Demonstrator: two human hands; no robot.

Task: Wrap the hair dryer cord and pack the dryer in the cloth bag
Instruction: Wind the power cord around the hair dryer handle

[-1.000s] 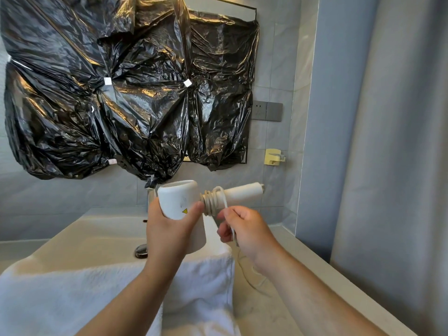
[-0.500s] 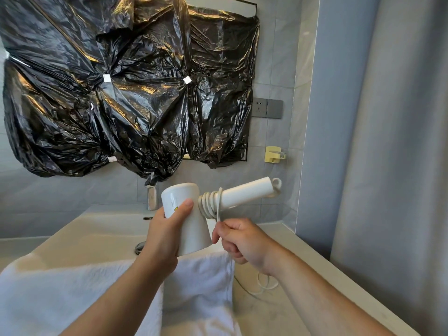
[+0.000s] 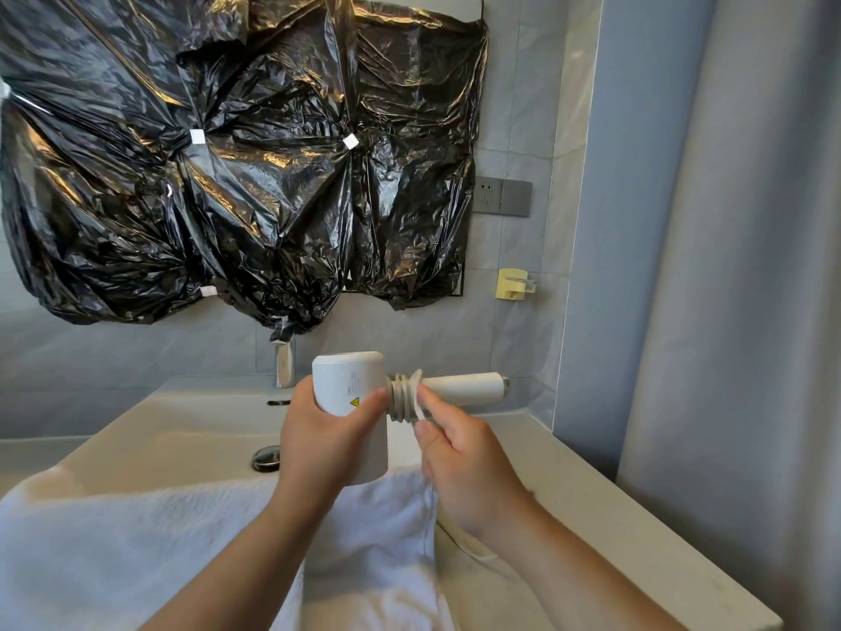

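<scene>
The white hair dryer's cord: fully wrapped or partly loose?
Partly loose. Several coils of the white cord circle the handle, but a length trails beneath the right hand.

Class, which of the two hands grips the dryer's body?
The left hand; it wraps the dryer, whereas the right hand pinches the cord.

Your left hand (image 3: 325, 441) hides the white plastic hair dryer (image 3: 350, 384) body's lower front | loose white cord (image 3: 468, 546) vanishes behind your right wrist | white towel (image 3: 113, 548) cut off at bottom edge | dryer label print too small to read
</scene>
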